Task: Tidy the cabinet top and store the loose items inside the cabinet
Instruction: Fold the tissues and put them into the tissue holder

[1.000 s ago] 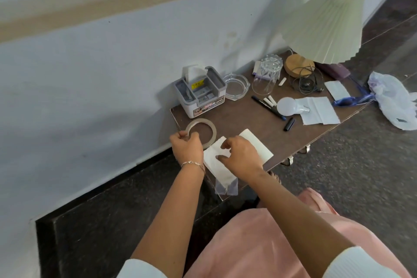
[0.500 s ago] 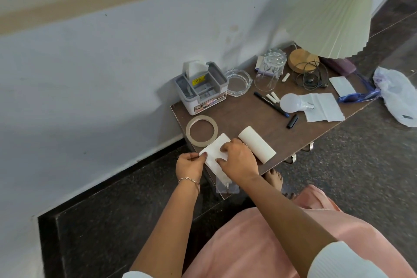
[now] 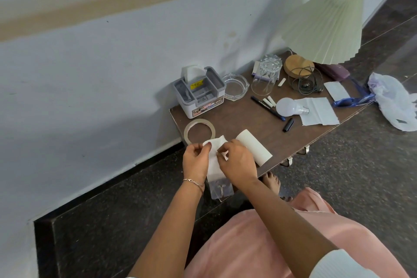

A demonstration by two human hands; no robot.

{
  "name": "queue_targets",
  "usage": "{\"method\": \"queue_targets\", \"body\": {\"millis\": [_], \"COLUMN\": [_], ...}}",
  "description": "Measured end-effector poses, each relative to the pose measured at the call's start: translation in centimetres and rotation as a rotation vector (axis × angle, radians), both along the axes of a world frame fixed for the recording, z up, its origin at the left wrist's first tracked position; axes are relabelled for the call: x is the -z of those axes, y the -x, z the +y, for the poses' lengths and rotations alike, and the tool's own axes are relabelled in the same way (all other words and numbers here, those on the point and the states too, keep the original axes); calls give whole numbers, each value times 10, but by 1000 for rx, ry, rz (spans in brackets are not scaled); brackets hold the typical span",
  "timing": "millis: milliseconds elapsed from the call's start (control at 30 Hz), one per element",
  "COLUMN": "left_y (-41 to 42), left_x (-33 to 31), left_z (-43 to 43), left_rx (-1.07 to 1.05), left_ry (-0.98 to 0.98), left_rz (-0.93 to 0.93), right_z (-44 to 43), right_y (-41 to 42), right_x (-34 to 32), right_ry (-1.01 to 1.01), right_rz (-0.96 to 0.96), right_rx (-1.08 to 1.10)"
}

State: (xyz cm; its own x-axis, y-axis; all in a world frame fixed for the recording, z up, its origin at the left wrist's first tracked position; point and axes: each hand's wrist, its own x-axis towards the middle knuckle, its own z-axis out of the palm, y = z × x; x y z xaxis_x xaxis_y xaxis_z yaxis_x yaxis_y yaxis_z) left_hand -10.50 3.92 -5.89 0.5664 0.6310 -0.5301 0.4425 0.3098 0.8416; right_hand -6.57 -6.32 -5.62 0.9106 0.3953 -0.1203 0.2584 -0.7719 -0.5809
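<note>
— What carries everything?
— A brown desk (image 3: 237, 117) against the wall. At its far right corner stands a lamp (image 3: 325, 27) with a pleated pale shade; at the far left corner sits a grey organiser box (image 3: 199, 92).

— And the hands?
— Both are at the front left corner. The left hand (image 3: 195, 160) and the right hand (image 3: 238, 160) each pinch the white tissue (image 3: 214, 160) between thumb and fingertips, fingers curled, close together. The tissue hangs partly over the front edge.

— What lies near them?
— A paper roll (image 3: 253, 146) lies just beside the right hand, along the front edge. A tape ring (image 3: 199, 130) lies flat between the tissue and the box.

— Further along?
— Mid-desk, a white bulb (image 3: 288, 107) rests on a paper sheet. A black marker (image 3: 267, 108) lies just left of it, and its cap (image 3: 288, 124) sits apart, nearer the front edge.
</note>
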Motion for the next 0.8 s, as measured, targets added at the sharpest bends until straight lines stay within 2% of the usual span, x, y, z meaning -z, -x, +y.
{"method": "queue_targets", "body": {"millis": [167,267,467,600,700,800], "left_y": [-16,-26,-49,-65,-72,-74], "left_x": [-21,-31,-49,-59,-66,-70], "left_z": [9,18,35,43,48,50], "left_rx": [-37,-28,-39,-75,-31,47], "left_ry": [246,286,290,328,365,375], "left_rz": [-117,-193,-275,-324,-319,-342], "right_z": [2,6,23,27,27,28], "right_y": [-10,-21,-47,-62,-72,-79], "right_x": [-16,-25,-49,-63,-70,-74], "right_ry": [-200,-290,-555,-835,-925,-952], "right_rz": [-37,-18,331,515,583,565], "right_rx": [122,148,218,314,386,408]}}
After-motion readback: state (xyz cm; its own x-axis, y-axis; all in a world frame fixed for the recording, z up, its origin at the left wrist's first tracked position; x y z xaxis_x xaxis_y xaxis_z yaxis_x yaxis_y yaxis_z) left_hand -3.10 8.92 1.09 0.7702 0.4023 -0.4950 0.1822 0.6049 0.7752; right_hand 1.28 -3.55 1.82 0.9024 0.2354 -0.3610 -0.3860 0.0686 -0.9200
